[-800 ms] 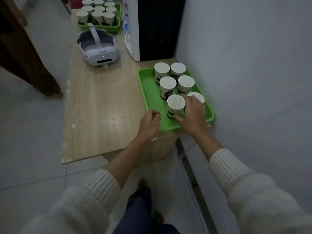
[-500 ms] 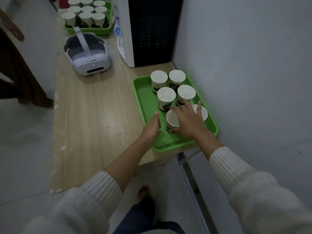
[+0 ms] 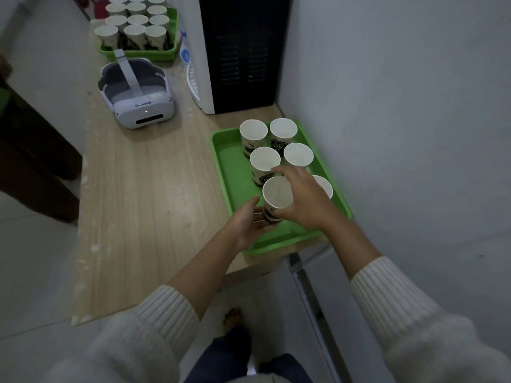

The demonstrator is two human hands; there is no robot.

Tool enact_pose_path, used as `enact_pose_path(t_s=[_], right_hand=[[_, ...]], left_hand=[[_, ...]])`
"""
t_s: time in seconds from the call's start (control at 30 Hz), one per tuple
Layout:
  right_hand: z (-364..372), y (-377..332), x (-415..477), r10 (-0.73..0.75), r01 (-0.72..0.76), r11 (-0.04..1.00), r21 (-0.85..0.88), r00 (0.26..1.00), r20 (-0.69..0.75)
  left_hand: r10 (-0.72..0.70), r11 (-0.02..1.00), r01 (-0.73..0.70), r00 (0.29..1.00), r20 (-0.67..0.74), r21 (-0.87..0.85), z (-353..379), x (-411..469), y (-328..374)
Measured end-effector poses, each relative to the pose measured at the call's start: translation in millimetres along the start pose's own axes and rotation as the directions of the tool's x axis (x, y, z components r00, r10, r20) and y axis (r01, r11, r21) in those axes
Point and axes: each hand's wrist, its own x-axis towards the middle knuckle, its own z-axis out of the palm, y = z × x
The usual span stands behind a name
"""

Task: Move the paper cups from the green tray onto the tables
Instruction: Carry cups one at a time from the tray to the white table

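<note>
Paper cup (image 3: 277, 192) gripped between right hand (image 3: 307, 199) and left hand (image 3: 249, 221) (both grasping), above green tray (image 3: 229, 172)

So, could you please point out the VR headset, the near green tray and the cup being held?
VR headset (image 3: 143, 113): head view, white front visor.
Near green tray (image 3: 232, 172): head view, bare floor, left side.
Held cup (image 3: 277, 192): head view, inside its open mouth.

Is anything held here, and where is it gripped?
A paper cup: right hand around its side, left hand at its base.
</note>
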Motion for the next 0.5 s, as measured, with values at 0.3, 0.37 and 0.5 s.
enact_pose_path(t_s=[0.3,0.37,0.5], right_hand=[[0.0,-28.6,-59.7,-0.189,0.173,0.934,0.311,0.982,0.021],[2.6,-37.9,-77.8,-0.213,0.191,0.913,0.359,0.977,0.022],[20.1,-59.9,-110.5,-0.308,0.258,0.879,0.401,0.949,0.065]], left_hand=[[0.127,0.980,-0.138,0.989,-0.078,-0.145,-5.1,-64.0,-44.4],[0.160,0.969,-0.177,0.981,-0.110,-0.172,-10.8,-82.5,-59.9],[0.234,0.933,-0.275,0.954,-0.188,-0.232,-34.7,-117.8,-96.2]])
